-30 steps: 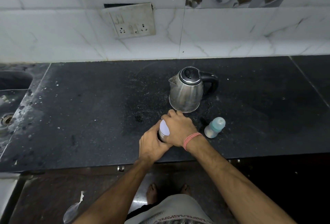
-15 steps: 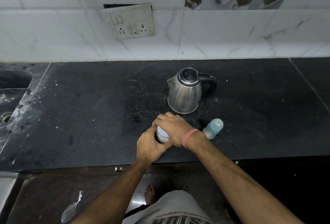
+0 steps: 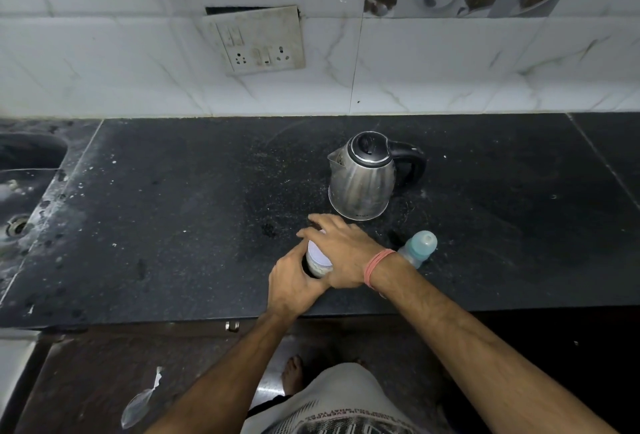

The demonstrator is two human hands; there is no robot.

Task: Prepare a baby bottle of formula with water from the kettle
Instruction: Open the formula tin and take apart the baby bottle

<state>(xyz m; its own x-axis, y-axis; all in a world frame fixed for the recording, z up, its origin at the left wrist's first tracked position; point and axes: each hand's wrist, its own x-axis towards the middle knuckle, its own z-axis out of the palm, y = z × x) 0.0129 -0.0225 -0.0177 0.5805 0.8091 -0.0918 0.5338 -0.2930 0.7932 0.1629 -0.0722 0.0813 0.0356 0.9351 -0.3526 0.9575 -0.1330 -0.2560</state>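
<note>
A small formula jar (image 3: 318, 260) with a pale lid stands near the front edge of the black counter (image 3: 173, 226). My left hand (image 3: 294, 284) wraps around its body from the left. Over the lid lies my right hand (image 3: 341, 253), fingers curled around its rim. A steel kettle (image 3: 362, 179) with a black lid and handle stands just behind the jar, lid down, spout to the left. The baby bottle (image 3: 417, 248) with a teal cap stands upright to the right of my right wrist.
A sink (image 3: 20, 191) is set into the counter at the far left. A socket plate (image 3: 256, 40) hangs on the tiled wall behind. The counter's front edge runs just below my hands. A plastic spoon (image 3: 140, 402) lies on the floor.
Both hands stay on the jar; my right hand's fingers have shifted around the lid, spreading farther over it. The view has tilted slightly.
</note>
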